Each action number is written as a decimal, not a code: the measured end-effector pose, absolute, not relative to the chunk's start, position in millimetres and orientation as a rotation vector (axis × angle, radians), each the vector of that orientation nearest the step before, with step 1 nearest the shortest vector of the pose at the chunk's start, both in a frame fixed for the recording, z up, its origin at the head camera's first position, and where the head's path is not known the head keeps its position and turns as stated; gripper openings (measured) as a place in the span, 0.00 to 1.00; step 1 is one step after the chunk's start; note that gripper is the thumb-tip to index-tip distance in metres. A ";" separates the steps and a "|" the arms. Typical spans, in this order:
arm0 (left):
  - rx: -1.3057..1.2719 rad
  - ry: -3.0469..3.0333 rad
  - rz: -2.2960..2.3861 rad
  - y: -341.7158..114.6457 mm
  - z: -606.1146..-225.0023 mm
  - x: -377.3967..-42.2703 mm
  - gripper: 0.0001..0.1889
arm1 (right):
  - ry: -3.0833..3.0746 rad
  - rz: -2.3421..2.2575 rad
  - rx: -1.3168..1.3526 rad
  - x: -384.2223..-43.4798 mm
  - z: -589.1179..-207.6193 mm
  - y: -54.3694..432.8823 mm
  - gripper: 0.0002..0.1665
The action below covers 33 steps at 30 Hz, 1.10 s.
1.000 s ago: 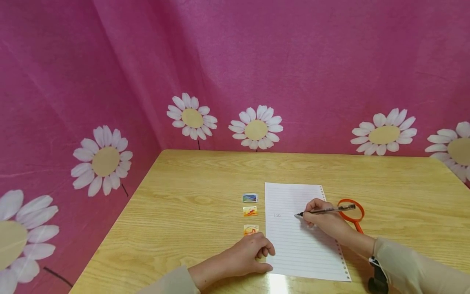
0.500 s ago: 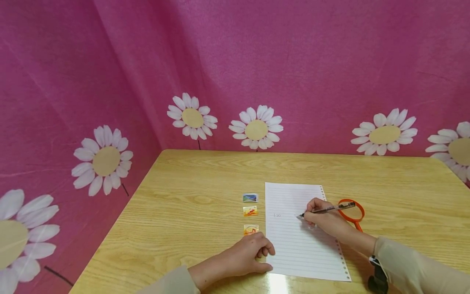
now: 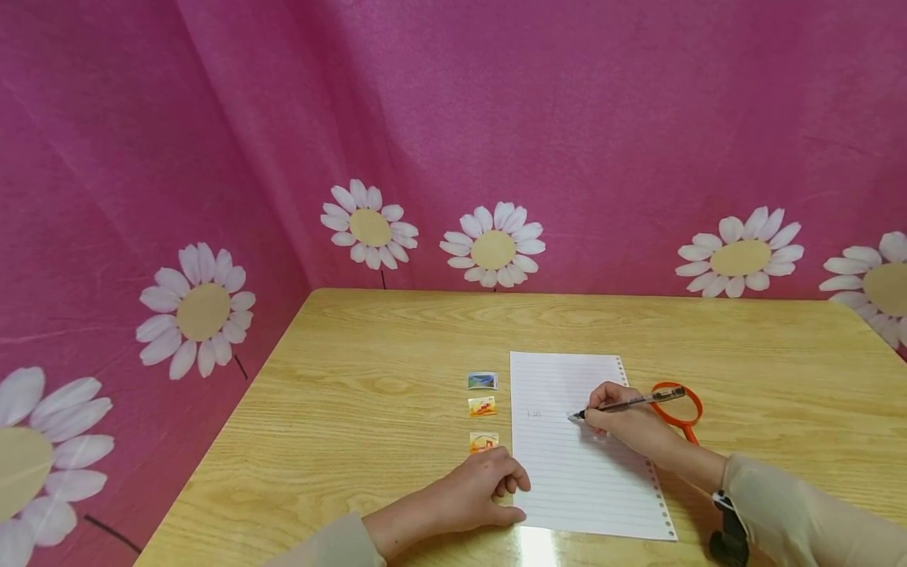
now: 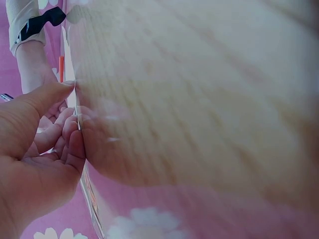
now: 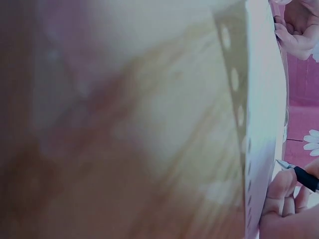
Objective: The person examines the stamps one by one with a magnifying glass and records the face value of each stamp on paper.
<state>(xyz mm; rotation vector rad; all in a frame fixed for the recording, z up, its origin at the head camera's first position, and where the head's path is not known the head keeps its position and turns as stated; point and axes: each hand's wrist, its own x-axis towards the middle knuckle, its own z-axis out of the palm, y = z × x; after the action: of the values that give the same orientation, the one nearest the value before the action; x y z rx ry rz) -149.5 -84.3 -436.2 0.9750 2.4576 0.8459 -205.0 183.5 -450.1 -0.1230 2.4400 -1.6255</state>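
Note:
My right hand (image 3: 631, 425) grips a pen (image 3: 641, 401), its tip down at the lined sheet of paper (image 3: 574, 480). A small handwritten number (image 3: 534, 414) stands on the sheet's left side, with a faint mark near the tip. In the right wrist view the pen (image 5: 305, 178) shows its dark grip and metal point. My left hand (image 3: 478, 490) rests at the sheet's lower left edge, fingers loosely bent and thumb stretched toward the corner; the left wrist view shows this hand (image 4: 45, 134) holding nothing. Just beyond it lies an orange-yellow stamp (image 3: 484, 442), partly covered by the hand.
Farther up that column lie another yellow stamp (image 3: 483, 406) and a blue-green one (image 3: 483, 381). An orange-rimmed magnifying glass (image 3: 697, 409) lies right of the paper, partly behind the right hand. The wooden table (image 3: 368, 378) meets a pink flowered curtain (image 3: 602, 142) at the back.
The pen tip shifts slightly right, then back left, over the same spot on the paper, where a faint mark shows. My left hand stays in place.

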 end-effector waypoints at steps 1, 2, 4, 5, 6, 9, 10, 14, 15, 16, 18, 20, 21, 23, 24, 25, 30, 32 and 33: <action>0.975 2.460 0.844 -84.2 -436.3 -149.8 0.11 | 2.440 -1.630 -0.124 -205.2 -450.3 183.5 0.09; 0.975 2.462 0.842 -84.2 -436.2 -149.8 0.11 | 2.439 -1.638 -0.126 -205.2 -450.4 183.6 0.09; 0.977 2.466 0.840 -84.2 -436.3 -150.1 0.11 | 2.441 -1.651 -0.126 -205.4 -450.9 183.6 0.09; 0.977 2.467 0.840 -84.2 -436.4 -150.2 0.11 | 2.442 -1.657 -0.126 -205.4 -451.0 183.5 0.08; 0.976 2.465 0.842 -84.1 -436.6 -150.4 0.11 | 2.444 -1.661 -0.131 -205.6 -451.3 183.5 0.08; 0.977 2.463 0.841 -84.3 -437.0 -150.5 0.11 | 2.445 -1.667 -0.135 -205.9 -451.9 183.7 0.08; 0.978 2.465 0.838 -84.4 -437.1 -150.4 0.11 | 2.444 -1.667 -0.133 -206.0 -452.0 183.9 0.08; 0.981 2.471 0.830 -84.8 -437.2 -150.3 0.11 | 2.440 -1.666 -0.138 -206.0 -452.1 184.9 0.08; 0.982 2.472 0.829 -84.8 -437.2 -150.3 0.11 | 2.439 -1.667 -0.146 -206.1 -452.2 185.2 0.08; 0.982 2.471 0.829 -84.8 -437.1 -150.3 0.11 | 2.437 -1.666 -0.151 -205.8 -452.1 185.8 0.08; 0.980 2.464 0.835 -84.9 -437.2 -150.1 0.11 | 2.436 -1.675 -0.154 -204.9 -452.7 187.8 0.08; 0.975 2.457 0.838 -84.8 -437.6 -150.0 0.11 | 2.445 -1.674 -0.134 -203.0 -452.3 190.0 0.08; 0.974 2.454 0.840 -84.8 -437.8 -149.8 0.11 | 2.452 -1.673 -0.117 -202.0 -452.0 191.0 0.08; 0.974 2.452 0.838 -84.8 -438.4 -149.7 0.11 | 2.467 -1.668 -0.089 -200.4 -451.5 192.6 0.08; 0.975 2.452 0.835 -84.8 -438.6 -149.7 0.11 | 2.474 -1.663 -0.081 -199.9 -451.2 192.9 0.09; 0.977 2.455 0.831 -84.9 -438.8 -149.7 0.11 | 2.479 -1.657 -0.074 -199.8 -450.7 192.9 0.10; 0.983 2.451 0.834 -85.8 -438.8 -150.0 0.11 | 2.445 -1.677 -0.104 -201.3 -451.8 192.8 0.11; 0.984 2.448 0.840 -85.9 -438.7 -150.5 0.11 | 2.439 -1.680 -0.115 -201.9 -451.9 192.6 0.11; 0.984 2.446 0.842 -85.9 -438.7 -150.5 0.11 | 2.442 -1.675 -0.117 -202.0 -452.2 192.5 0.10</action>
<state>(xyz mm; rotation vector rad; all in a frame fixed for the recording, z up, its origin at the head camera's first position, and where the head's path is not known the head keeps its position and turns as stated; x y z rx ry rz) -150.5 -85.9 -438.7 0.9845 2.4461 0.8424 -202.0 192.5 -452.2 -0.1167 2.4415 -1.6751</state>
